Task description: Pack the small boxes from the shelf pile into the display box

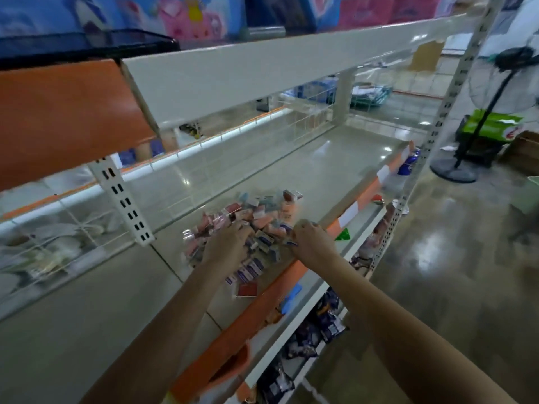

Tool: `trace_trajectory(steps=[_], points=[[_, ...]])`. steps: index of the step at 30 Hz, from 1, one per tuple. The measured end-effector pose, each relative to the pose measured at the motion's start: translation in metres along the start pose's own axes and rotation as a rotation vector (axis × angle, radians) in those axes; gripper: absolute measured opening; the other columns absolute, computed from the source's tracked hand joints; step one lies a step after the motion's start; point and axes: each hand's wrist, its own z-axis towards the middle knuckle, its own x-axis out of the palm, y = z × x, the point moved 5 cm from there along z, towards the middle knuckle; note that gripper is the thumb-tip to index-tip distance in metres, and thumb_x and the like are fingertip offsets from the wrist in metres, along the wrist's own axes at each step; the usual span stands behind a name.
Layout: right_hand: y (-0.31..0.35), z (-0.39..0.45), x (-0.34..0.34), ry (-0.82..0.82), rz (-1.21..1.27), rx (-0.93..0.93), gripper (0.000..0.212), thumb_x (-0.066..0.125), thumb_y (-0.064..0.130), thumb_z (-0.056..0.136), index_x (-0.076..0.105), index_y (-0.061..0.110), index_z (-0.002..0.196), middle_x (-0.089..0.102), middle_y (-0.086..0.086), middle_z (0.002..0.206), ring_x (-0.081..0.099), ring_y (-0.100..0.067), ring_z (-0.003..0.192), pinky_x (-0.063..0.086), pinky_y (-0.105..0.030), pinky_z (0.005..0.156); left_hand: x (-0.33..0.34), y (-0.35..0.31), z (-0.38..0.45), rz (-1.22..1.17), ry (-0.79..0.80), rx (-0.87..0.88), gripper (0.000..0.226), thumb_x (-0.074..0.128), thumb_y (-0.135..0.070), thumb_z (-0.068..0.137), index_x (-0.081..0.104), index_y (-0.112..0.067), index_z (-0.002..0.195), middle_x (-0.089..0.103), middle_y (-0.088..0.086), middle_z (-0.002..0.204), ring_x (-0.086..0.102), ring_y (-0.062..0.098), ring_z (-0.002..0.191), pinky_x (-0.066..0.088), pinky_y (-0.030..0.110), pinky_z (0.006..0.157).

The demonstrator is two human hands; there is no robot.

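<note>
- The left hand (229,243) is laid palm-down on the pile of small boxes (248,228), its fingers bent over the boxes beneath them; whether any single box is gripped cannot be told, since the fingertips are buried in the pile.
- The right hand (309,239) is set at the near right edge of the pile, fingers curled inward; a small blue-and-white box (291,243) is seen at its fingertips and appears to be pinched there.
- The pile is spread on the shelf (291,167), mostly between and beyond the two hands, with a few boxes trailing back under the left wrist; one red box (247,290) lies nearest the shelf's orange front edge (262,301).
- Pink, red, blue and white boxes are made out, but the printing is blurred and cannot be read.
- No display box can be identified in the view.
- Below the right forearm, dark packets (320,325) are seen on a lower shelf, partly cut off by the arm.
- Far to the right of the right hand, a standing fan (478,112) is seen on the floor.
</note>
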Motion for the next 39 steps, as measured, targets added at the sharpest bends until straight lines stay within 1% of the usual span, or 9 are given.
trace_trajectory(steps=[7,11,15,18,21,26,30,36,39], points=[[-0.004,0.008,-0.006,-0.015,0.128,-0.159,0.026,0.050,0.020,0.090,0.054,0.009,0.114,0.054,-0.009,0.116,0.048,-0.027,0.113,0.041,-0.034,0.088,-0.006,-0.003,-0.014,-0.027,-0.123,-0.167,0.034,0.058,-0.026,0.089,0.053,-0.021,0.121,0.059,0.000,0.117,0.051,0.018,0.110,0.043,0.031,0.079],[0.012,0.002,-0.019,-0.066,0.291,-0.278,0.020,0.053,0.023,0.089,0.052,0.013,0.106,0.059,-0.005,0.106,0.054,-0.024,0.100,0.042,-0.033,0.079,-0.020,0.001,-0.038,-0.071,-0.192,-0.259,0.032,0.064,-0.030,0.085,0.058,-0.024,0.116,0.058,-0.004,0.122,0.049,0.017,0.114,0.039,0.030,0.089],[0.053,-0.012,-0.022,-0.011,0.497,-0.428,0.024,0.060,0.022,0.086,0.057,0.014,0.109,0.059,-0.004,0.106,0.053,-0.022,0.100,0.042,-0.029,0.078,-0.033,0.018,-0.083,-0.052,-0.218,-0.389,0.031,0.058,-0.035,0.089,0.058,-0.025,0.119,0.052,-0.004,0.124,0.045,0.018,0.114,0.039,0.030,0.092],[0.092,-0.031,-0.020,0.026,0.617,-0.513,0.028,0.062,0.021,0.085,0.058,0.013,0.112,0.054,-0.001,0.103,0.050,-0.020,0.101,0.037,-0.025,0.078,-0.045,0.034,-0.131,-0.064,-0.261,-0.479,0.026,0.058,-0.035,0.089,0.061,-0.025,0.113,0.055,-0.004,0.113,0.047,0.017,0.107,0.038,0.027,0.088],[0.137,-0.059,-0.020,0.048,0.712,-0.624,0.022,0.064,0.014,0.082,0.061,0.013,0.104,0.048,0.007,0.096,0.050,-0.016,0.097,0.033,-0.020,0.079,-0.060,0.046,-0.187,-0.077,-0.299,-0.533,0.021,0.063,-0.029,0.087,0.064,-0.023,0.107,0.058,-0.003,0.105,0.051,0.017,0.100,0.039,0.026,0.086],[0.221,-0.117,-0.027,0.073,0.769,-0.801,0.022,0.067,0.011,0.081,0.064,0.012,0.103,0.059,-0.001,0.099,0.053,-0.017,0.097,0.036,-0.017,0.079,-0.091,0.060,-0.296,-0.106,-0.432,-0.637,0.019,0.075,-0.013,0.076,0.070,-0.013,0.094,0.062,0.004,0.088,0.057,0.026,0.085,0.044,0.031,0.074],[0.294,-0.172,-0.034,0.100,0.786,-0.905,0.020,0.068,0.007,0.081,0.066,0.007,0.101,0.062,-0.006,0.096,0.055,-0.023,0.095,0.038,-0.020,0.079,-0.112,0.080,-0.389,-0.092,-0.469,-0.722,0.018,0.075,-0.016,0.076,0.071,-0.014,0.094,0.061,0.005,0.087,0.057,0.027,0.085,0.048,0.040,0.073],[0.406,-0.266,-0.039,0.136,0.825,-1.037,0.019,0.071,0.012,0.081,0.068,0.008,0.099,0.061,-0.002,0.089,0.052,-0.016,0.084,0.035,-0.016,0.072,-0.137,0.107,-0.531,-0.020,-0.498,-0.848,0.020,0.077,-0.022,0.072,0.071,-0.020,0.091,0.061,0.000,0.084,0.058,0.024,0.082,0.047,0.032,0.072],[0.453,-0.306,-0.041,0.168,0.818,-1.121,0.019,0.072,0.010,0.080,0.069,0.007,0.098,0.061,-0.003,0.088,0.051,-0.014,0.082,0.032,-0.013,0.071,-0.146,0.118,-0.589,-0.021,-0.504,-0.914,0.021,0.076,-0.024,0.072,0.072,-0.019,0.092,0.061,0.001,0.084,0.058,0.025,0.083,0.049,0.036,0.073]])
